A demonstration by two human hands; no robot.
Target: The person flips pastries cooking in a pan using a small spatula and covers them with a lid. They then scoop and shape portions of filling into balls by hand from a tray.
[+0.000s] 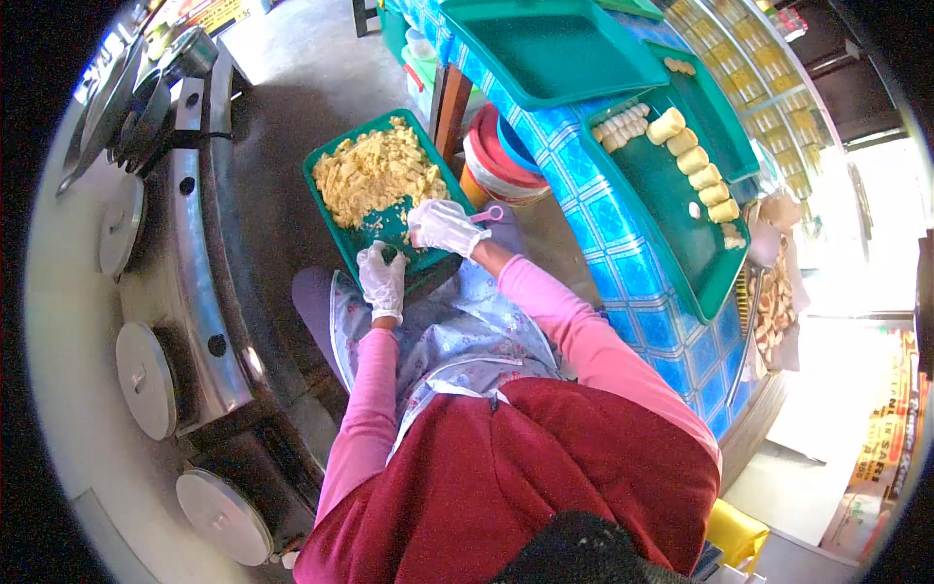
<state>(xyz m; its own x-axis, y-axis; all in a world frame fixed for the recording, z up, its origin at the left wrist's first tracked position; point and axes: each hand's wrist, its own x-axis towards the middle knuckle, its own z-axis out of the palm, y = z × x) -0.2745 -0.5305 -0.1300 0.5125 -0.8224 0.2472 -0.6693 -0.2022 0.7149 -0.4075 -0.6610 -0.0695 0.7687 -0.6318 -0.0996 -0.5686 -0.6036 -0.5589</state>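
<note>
A green tray [392, 224] rests across my lap, its far part heaped with crumbly yellow food pieces [375, 173]. Both my hands wear thin clear plastic gloves. My left hand [381, 279] is at the tray's near edge, thumb and finger apart with green showing between them. Over the tray's near right side, my right hand [446, 228] has its fingers curled together; whatever is in them is too small to make out. A pink-handled utensil [486, 215] sticks out beside the right wrist, its other end hidden.
To the right, a table with a blue checked cloth [623, 263] carries green trays [671, 268], one with yellow rolls [692, 161] and pale pieces [620, 127]. Buckets [501, 156] stand under it. A metal counter edge [199, 292] and round lids [146, 380] are on my left.
</note>
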